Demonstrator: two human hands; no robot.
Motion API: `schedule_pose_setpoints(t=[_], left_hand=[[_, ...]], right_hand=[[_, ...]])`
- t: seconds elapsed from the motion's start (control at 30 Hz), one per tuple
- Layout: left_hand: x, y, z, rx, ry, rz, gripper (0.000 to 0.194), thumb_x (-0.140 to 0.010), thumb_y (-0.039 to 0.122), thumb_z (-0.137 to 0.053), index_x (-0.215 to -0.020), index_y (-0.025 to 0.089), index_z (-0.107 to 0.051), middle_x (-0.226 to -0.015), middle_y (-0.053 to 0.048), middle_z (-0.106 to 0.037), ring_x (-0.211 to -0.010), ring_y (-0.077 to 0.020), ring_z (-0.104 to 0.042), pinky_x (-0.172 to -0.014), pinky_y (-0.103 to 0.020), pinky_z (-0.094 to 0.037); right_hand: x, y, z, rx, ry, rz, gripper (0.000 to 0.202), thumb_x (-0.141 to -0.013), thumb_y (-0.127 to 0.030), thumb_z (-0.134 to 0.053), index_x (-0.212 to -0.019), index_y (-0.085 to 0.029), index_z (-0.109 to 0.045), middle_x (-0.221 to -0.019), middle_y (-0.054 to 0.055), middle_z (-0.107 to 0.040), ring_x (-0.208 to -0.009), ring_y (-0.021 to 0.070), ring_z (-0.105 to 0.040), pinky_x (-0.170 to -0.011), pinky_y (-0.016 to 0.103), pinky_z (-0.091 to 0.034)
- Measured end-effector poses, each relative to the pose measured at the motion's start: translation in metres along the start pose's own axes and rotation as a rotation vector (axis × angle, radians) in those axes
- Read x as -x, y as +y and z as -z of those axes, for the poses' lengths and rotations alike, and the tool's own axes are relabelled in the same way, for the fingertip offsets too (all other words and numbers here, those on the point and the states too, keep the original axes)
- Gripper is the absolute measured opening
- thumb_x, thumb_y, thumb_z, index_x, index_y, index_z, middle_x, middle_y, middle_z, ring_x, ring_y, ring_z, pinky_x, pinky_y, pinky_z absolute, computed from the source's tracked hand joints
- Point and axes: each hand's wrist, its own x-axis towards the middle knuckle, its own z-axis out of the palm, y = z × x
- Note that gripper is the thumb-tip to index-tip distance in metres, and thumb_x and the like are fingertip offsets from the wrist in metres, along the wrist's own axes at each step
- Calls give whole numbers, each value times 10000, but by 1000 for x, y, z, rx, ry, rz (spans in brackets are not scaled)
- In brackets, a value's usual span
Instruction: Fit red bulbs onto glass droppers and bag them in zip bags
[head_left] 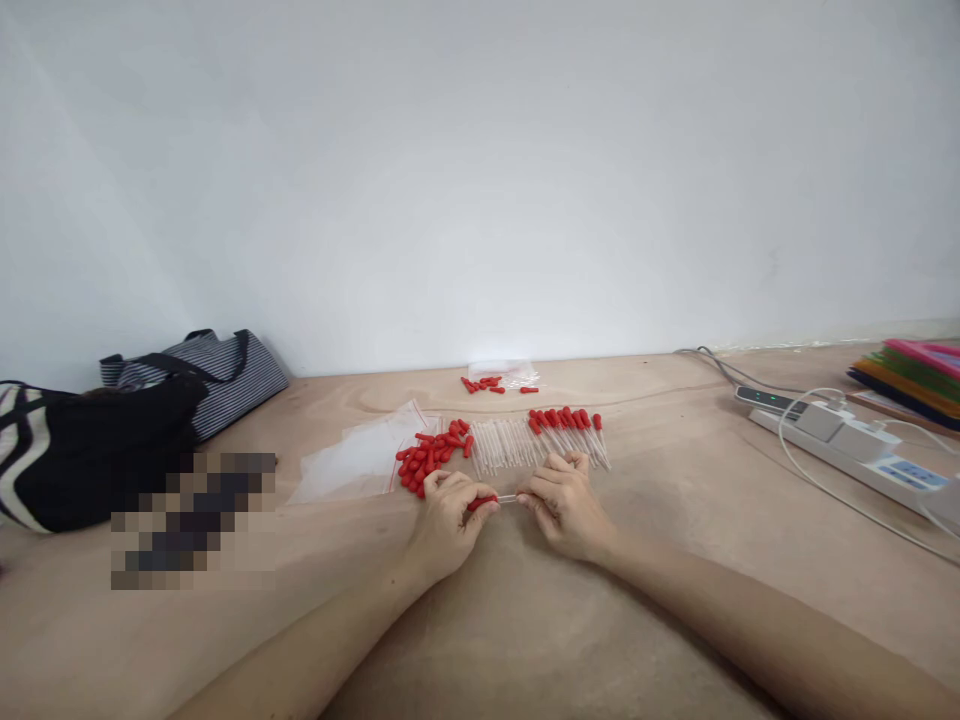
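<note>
My left hand (448, 518) pinches a red bulb (482, 502), right hand (564, 505) pinches its glass tube (508, 498). Beyond the tube: finished droppers (568, 428) right, bare tubes (504, 445) and loose bulbs (431, 455) left.

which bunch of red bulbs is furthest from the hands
The small scatter of red bulbs by the wall, beside a clear bag. The loose pile and the finished droppers lie just beyond the fingers.

Bare table (675, 560) right of hands gives passage; red caps (431, 455), glass tubes (510, 445) block ahead, bags (112, 430) left, power strip (847, 440) far right.
</note>
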Motion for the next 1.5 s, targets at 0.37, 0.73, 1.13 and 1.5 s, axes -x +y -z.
schedule_pose_setpoints(t=[0.37,0.73,1.13,1.5], left_hand=[[1,5,3,-20,26,-70,156,-806,286,-489,-718,204,-589,-627,19,-610,-667,-144,-536,-826,-375,-256],[0,5,2,-34,-13,-80,152,-807,286,-495,-733,227,-613,-663,29,-653,-700,-141,-551,-860,-388,-217],[-4,-5,-2,16,72,-41,158,-817,323,-501,-864,289,-648,-716,29,-681,-688,-138,-557,-869,-399,-221],[-9,-13,3,68,112,155,315,-788,351,-516,-1078,230,-492,-937,-26,-637,-933,-210,-527,-877,-405,-265]], right_hand=[[-6,-5,-3,-67,-160,-127,330,-858,-255,-359,-607,-180,-559,-529,-19,-552,-613,113,-439,-710,305,-188],[-9,-5,-5,-141,-263,-197,360,-866,-260,-333,-612,-180,-576,-576,-20,-595,-603,107,-478,-741,324,-205],[-14,4,-2,-307,-302,-295,407,-872,-393,-308,-710,-179,-615,-521,-53,-516,-542,97,-467,-773,308,-277],[-11,24,11,138,-155,-21,194,-815,-263,-460,-847,-240,-650,-705,32,-608,-754,168,-492,-702,322,-228]])
